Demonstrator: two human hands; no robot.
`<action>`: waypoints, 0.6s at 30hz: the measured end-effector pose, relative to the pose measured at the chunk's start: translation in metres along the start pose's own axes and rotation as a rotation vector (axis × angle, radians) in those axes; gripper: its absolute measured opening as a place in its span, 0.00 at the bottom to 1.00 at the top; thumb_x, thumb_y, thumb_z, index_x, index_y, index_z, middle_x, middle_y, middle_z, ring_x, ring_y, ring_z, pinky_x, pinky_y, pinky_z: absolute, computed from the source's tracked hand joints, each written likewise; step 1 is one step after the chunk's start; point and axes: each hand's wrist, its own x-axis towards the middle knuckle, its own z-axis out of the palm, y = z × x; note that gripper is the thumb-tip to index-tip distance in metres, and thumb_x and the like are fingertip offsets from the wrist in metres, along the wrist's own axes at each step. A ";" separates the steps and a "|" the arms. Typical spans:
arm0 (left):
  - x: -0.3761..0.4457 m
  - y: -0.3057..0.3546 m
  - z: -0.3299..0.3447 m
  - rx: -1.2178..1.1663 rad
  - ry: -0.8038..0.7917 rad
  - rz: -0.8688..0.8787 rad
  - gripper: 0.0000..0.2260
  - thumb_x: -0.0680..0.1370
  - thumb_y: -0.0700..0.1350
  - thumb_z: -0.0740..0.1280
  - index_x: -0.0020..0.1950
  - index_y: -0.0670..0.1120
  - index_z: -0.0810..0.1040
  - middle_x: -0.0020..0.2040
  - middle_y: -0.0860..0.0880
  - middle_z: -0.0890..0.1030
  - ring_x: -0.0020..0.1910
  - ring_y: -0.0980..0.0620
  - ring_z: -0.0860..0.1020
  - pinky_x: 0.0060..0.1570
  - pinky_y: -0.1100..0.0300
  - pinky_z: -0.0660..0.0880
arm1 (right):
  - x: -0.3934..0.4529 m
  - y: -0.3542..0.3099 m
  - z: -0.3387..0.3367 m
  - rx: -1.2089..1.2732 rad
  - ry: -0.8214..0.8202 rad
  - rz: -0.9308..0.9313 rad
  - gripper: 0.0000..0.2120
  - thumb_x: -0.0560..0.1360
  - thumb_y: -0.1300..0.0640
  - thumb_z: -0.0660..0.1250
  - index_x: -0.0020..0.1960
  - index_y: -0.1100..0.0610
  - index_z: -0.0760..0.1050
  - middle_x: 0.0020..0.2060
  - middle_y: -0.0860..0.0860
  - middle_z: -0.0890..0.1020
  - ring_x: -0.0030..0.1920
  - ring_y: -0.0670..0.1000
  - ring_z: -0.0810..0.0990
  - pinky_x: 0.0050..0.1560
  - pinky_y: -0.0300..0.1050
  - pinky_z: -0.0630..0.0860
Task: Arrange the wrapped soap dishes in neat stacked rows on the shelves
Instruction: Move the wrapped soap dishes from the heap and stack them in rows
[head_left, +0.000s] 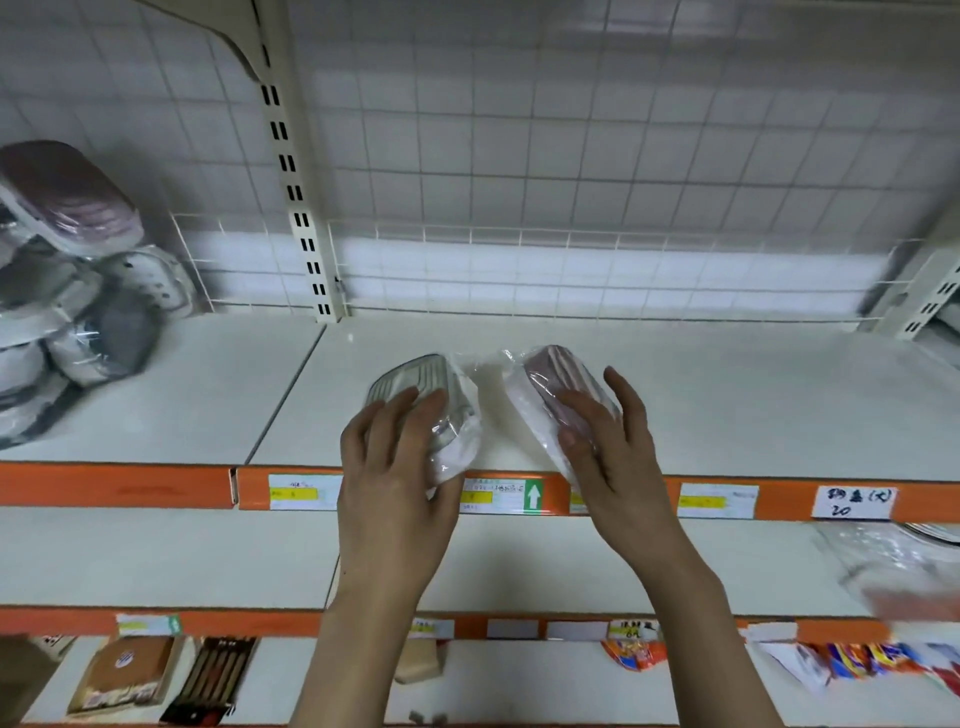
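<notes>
While the white shelf (727, 395) lies broad and mostly bare under the hands, both wrapped dishes sit at its front edge, just beside each other. The left hand (400, 467) curls over the grey soap dish (415, 382); the right hand (608, 441) grips the pink soap dish (550, 374), tilted on its side. They look light and rigid inside loose, slick film, so I judge a grip across the hard rims safer than pinching the wrap. Nothing blocks the space behind them. A jumbled pile of wrapped dishes (78, 291) leans at far left, well apart, beyond the slotted upright (296, 208). Price labels (306, 491) line the orange strip.
</notes>
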 end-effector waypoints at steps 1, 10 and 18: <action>0.000 0.001 0.001 -0.008 -0.002 0.003 0.24 0.70 0.50 0.61 0.67 0.51 0.67 0.64 0.48 0.73 0.61 0.43 0.68 0.54 0.60 0.66 | 0.000 0.000 -0.002 -0.006 0.005 -0.014 0.17 0.77 0.41 0.51 0.65 0.34 0.64 0.70 0.37 0.57 0.72 0.43 0.58 0.67 0.58 0.65; 0.003 0.025 0.026 -0.057 -0.006 0.055 0.25 0.69 0.49 0.60 0.66 0.49 0.68 0.63 0.45 0.74 0.60 0.42 0.68 0.53 0.57 0.68 | 0.003 0.016 -0.036 0.009 0.114 -0.003 0.18 0.78 0.45 0.59 0.65 0.46 0.72 0.64 0.45 0.74 0.68 0.49 0.69 0.64 0.59 0.68; 0.014 0.087 0.074 -0.049 -0.005 0.094 0.24 0.69 0.47 0.60 0.67 0.50 0.67 0.63 0.46 0.73 0.60 0.43 0.68 0.56 0.59 0.66 | 0.013 0.063 -0.107 -0.078 0.230 -0.054 0.18 0.76 0.45 0.61 0.62 0.51 0.77 0.59 0.49 0.78 0.63 0.50 0.75 0.59 0.61 0.71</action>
